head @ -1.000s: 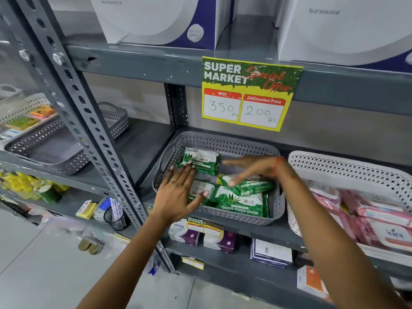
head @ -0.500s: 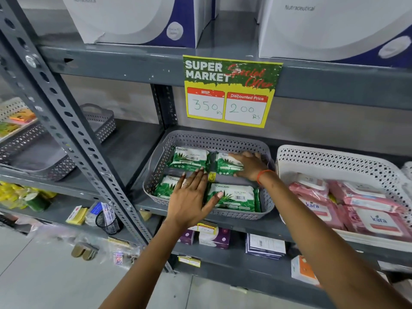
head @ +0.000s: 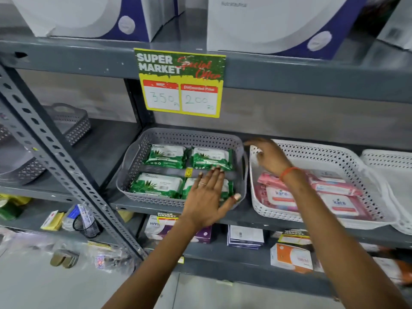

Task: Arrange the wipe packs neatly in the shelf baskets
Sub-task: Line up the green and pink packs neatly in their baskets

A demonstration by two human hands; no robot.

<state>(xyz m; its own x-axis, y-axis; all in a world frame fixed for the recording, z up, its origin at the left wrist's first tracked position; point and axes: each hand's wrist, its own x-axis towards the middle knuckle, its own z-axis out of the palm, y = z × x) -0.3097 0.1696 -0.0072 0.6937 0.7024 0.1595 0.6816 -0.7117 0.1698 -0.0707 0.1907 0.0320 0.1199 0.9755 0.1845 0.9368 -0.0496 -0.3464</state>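
Observation:
A grey perforated basket (head: pixel 178 137) on the middle shelf holds several green wipe packs (head: pixel 166 155) laid flat in two rows. My left hand (head: pixel 208 197) lies spread over the front right green pack and hides most of it, thumb at the basket's front rim. My right hand (head: pixel 268 156) hovers with fingers apart above the back left corner of a white perforated basket (head: pixel 334 150). Inside that basket lie several pink wipe packs (head: pixel 338 204), partly hidden by my right forearm.
A yellow price sign (head: pixel 180 82) hangs from the shelf above. A second white basket (head: pixel 388 159) stands at far right, an empty grey basket (head: pixel 69 121) on the left bay. A slotted steel upright (head: pixel 55 161) crosses the left. Boxes fill the shelf below.
My right hand left the back right green pack and moved right over the white basket. My left hand slid right onto the front right pack. The view shifted.

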